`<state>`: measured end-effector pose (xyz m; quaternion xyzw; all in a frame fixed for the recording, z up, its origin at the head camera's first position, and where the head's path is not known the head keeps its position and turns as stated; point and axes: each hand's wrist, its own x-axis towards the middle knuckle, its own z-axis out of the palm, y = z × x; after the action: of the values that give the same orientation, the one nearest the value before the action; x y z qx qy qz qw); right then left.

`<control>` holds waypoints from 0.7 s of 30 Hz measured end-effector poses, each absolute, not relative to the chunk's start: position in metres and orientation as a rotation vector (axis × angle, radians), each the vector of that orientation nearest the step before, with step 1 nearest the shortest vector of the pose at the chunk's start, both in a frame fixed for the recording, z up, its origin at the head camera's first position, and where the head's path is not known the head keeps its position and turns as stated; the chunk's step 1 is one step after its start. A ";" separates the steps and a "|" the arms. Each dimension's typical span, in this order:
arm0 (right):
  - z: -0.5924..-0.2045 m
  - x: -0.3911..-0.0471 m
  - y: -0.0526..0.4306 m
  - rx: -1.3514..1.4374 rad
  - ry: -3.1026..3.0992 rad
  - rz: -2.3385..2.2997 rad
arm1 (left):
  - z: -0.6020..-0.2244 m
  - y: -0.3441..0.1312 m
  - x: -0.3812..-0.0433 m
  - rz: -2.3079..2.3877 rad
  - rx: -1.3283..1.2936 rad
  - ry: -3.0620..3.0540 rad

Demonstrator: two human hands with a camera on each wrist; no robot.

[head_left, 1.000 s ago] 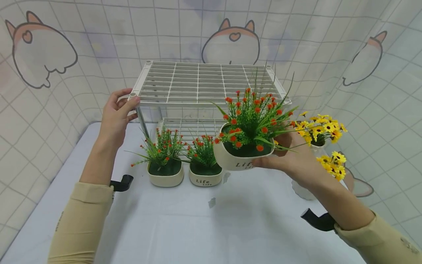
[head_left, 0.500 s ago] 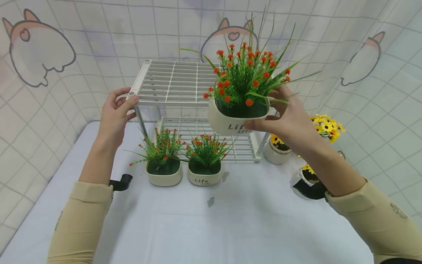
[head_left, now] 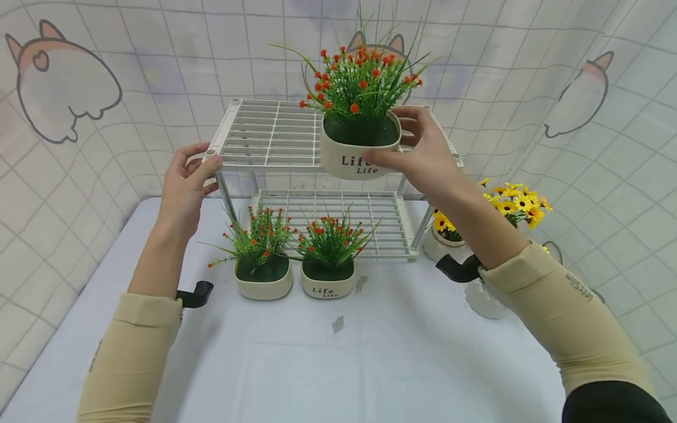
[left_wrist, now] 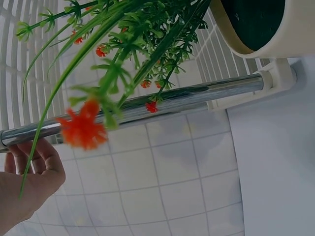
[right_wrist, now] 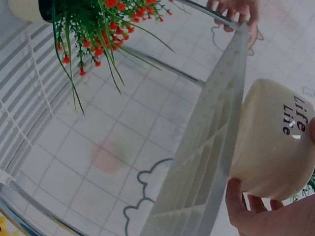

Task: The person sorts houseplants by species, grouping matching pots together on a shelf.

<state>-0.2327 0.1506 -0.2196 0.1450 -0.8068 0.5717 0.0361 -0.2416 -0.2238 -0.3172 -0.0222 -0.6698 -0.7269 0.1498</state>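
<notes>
My right hand [head_left: 420, 150] holds a cream oval flower pot [head_left: 338, 154] of red flowers by its right side, thumb on the "Life" lettering. In the right wrist view, the pot [right_wrist: 273, 142] is right at the edge of the upper shelf [right_wrist: 206, 147], fingers along its side. My left hand [head_left: 182, 182] grips the front left corner of the white wire rack [head_left: 254, 132]. Seen from the left wrist, that hand [left_wrist: 34, 179] has its fingers around the top of the chrome post [left_wrist: 187, 98]. Two similar pots, the left one [head_left: 264, 288] and the lettered one [head_left: 329, 286], stand before the lower shelf.
To the right of the rack stand white pots with yellow flowers [head_left: 510, 202], partly behind my right arm. The rack's lower shelf [head_left: 388, 226] lies low behind the two pots. A white cloth [head_left: 296, 364] covers the table, and a tile-patterned curtain [head_left: 174, 35] hangs behind.
My right hand has lifted the flower pot up and to the left, from in front of the rack to the upper shelf's front edge. The left hand keeps its grip on the corner.
</notes>
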 end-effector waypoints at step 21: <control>-0.223 -0.273 0.107 0.435 -2.474 1.875 | -0.318 -0.222 -0.244 -2.109 -0.068 -1.878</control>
<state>-0.2731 0.1073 -0.2231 0.1387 -0.7893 0.5981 0.0033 -0.2440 -0.2219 -0.3182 -0.0236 -0.6565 -0.7373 0.1578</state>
